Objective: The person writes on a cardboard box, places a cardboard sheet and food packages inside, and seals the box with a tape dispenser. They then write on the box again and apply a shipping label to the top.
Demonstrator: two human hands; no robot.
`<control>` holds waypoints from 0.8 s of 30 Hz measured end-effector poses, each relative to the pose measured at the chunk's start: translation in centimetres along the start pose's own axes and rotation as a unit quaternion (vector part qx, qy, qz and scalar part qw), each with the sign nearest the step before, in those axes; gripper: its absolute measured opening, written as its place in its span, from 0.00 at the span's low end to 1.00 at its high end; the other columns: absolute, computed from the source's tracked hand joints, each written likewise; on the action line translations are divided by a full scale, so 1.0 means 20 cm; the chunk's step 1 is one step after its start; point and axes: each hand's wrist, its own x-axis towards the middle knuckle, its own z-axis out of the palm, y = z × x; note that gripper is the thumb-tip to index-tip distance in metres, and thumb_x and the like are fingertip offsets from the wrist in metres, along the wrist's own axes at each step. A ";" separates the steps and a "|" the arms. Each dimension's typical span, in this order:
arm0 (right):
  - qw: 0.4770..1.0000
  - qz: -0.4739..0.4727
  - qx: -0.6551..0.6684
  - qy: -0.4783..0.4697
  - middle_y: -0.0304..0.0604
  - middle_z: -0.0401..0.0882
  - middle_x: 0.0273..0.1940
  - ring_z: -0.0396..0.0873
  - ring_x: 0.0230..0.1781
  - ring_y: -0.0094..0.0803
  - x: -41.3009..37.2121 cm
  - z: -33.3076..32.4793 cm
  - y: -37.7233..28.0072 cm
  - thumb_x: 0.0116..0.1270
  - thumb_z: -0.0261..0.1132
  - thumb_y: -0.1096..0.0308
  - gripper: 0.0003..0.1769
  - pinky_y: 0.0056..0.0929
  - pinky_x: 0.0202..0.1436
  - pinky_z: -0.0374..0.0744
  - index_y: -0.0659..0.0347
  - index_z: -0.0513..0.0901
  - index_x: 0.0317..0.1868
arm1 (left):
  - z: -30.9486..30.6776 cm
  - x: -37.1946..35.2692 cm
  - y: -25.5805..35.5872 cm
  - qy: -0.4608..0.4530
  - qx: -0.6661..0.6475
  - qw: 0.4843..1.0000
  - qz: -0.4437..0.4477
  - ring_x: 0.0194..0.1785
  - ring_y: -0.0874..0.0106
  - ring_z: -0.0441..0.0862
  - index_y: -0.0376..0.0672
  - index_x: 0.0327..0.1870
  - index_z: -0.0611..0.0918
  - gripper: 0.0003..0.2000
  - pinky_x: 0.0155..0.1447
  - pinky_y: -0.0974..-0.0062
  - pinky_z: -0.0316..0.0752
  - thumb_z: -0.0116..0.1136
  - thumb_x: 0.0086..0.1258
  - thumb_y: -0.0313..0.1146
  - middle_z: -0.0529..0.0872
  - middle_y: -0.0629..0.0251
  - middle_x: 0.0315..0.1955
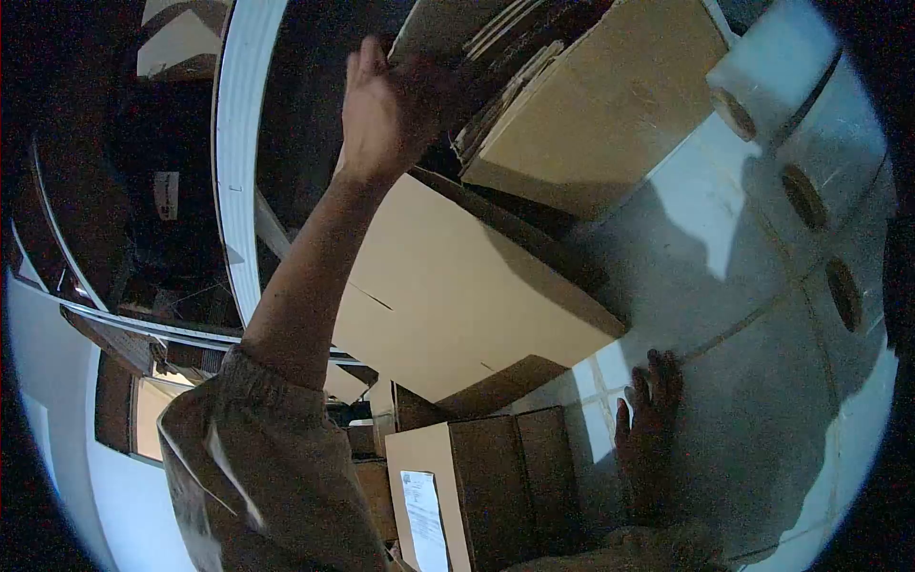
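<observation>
My left hand is raised at the upper middle, beside the edges of upright cardboard sheets. Some of its fingers point up, while the rest fade into dark shadow, so a hold on anything cannot be made out. Below it leans a large tan cardboard panel. Stacked flattened cardboard stands to its right. My right hand is at the lower right, in shadow, with its fingers apart and nothing in them. It is over the pale tiled floor, near the panel's lower corner.
Several clear-wrapped rolls lie at the right. A cardboard box with a white printed label is at the bottom. White metal framing runs down the left, with a dark area and a small label beyond it.
</observation>
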 end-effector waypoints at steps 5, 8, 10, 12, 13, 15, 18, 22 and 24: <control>0.999 -0.006 -0.050 -0.014 0.58 0.57 0.66 0.51 0.69 0.58 0.01 -0.02 -0.02 0.53 0.61 0.79 0.30 0.56 0.70 0.51 0.65 0.65 0.59 | -0.07 -0.02 0.15 0.040 -0.121 0.991 0.041 0.38 0.70 0.77 0.38 0.42 0.72 0.13 0.42 0.75 0.74 0.62 0.61 0.28 0.78 0.62 0.36; 0.998 -0.039 -0.050 0.009 0.57 0.57 0.66 0.51 0.69 0.57 0.01 -0.02 -0.02 0.55 0.60 0.78 0.27 0.56 0.70 0.51 0.66 0.66 0.57 | -0.15 0.05 0.22 -0.067 -0.373 0.903 -0.201 0.45 0.75 0.78 0.39 0.46 0.73 0.12 0.48 0.76 0.75 0.59 0.64 0.29 0.81 0.61 0.43; 0.997 -0.022 -0.073 -0.011 0.58 0.56 0.66 0.51 0.69 0.58 0.01 -0.03 -0.04 0.56 0.60 0.78 0.26 0.57 0.70 0.51 0.67 0.66 0.57 | -0.13 0.08 0.16 -0.056 -0.436 0.864 -0.245 0.46 0.75 0.78 0.39 0.48 0.73 0.13 0.49 0.75 0.75 0.58 0.64 0.29 0.81 0.61 0.44; 0.996 -0.025 -0.085 -0.018 0.58 0.57 0.66 0.51 0.69 0.58 0.01 -0.05 -0.05 0.57 0.59 0.78 0.26 0.58 0.70 0.51 0.67 0.66 0.57 | -0.04 0.12 0.05 -0.042 -0.383 0.895 -0.224 0.48 0.73 0.79 0.39 0.54 0.74 0.16 0.50 0.73 0.75 0.56 0.65 0.29 0.80 0.57 0.47; 0.995 -0.023 -0.094 -0.026 0.59 0.57 0.66 0.50 0.69 0.58 0.01 -0.05 -0.05 0.58 0.59 0.78 0.26 0.59 0.69 0.52 0.67 0.65 0.58 | 0.02 0.11 -0.01 -0.038 -0.381 0.896 -0.225 0.48 0.73 0.79 0.39 0.54 0.74 0.16 0.50 0.73 0.75 0.56 0.65 0.29 0.80 0.57 0.47; 0.997 -0.035 -0.069 -0.012 0.59 0.57 0.66 0.51 0.69 0.58 0.00 -0.03 -0.02 0.58 0.58 0.78 0.27 0.59 0.69 0.52 0.66 0.65 0.59 | 0.04 0.13 0.01 0.036 -0.158 0.952 -0.259 0.48 0.69 0.79 0.41 0.55 0.75 0.16 0.53 0.71 0.74 0.55 0.65 0.28 0.81 0.58 0.47; 0.999 -0.040 -0.036 0.001 0.58 0.57 0.66 0.52 0.68 0.58 -0.01 -0.02 0.00 0.59 0.58 0.77 0.27 0.60 0.69 0.52 0.66 0.63 0.60 | 0.10 0.16 -0.27 -0.090 0.198 0.972 0.087 0.50 0.67 0.79 0.43 0.54 0.75 0.15 0.57 0.70 0.72 0.53 0.66 0.28 0.81 0.60 0.47; 0.996 -0.046 -0.082 -0.002 0.58 0.57 0.65 0.53 0.68 0.58 0.01 -0.03 -0.01 0.59 0.59 0.75 0.27 0.60 0.69 0.51 0.65 0.64 0.60 | 0.08 0.27 -0.08 -0.143 -0.329 0.910 -0.210 0.52 0.70 0.77 0.44 0.54 0.75 0.14 0.60 0.72 0.69 0.48 0.68 0.28 0.80 0.62 0.49; 0.997 -0.036 -0.071 -0.008 0.58 0.58 0.65 0.52 0.68 0.58 0.01 -0.05 -0.02 0.58 0.59 0.75 0.28 0.60 0.69 0.51 0.65 0.65 0.60 | -0.03 0.32 0.28 -0.001 -0.224 0.940 -0.256 0.49 0.60 0.79 0.33 0.51 0.76 0.16 0.54 0.65 0.72 0.53 0.62 0.25 0.81 0.51 0.46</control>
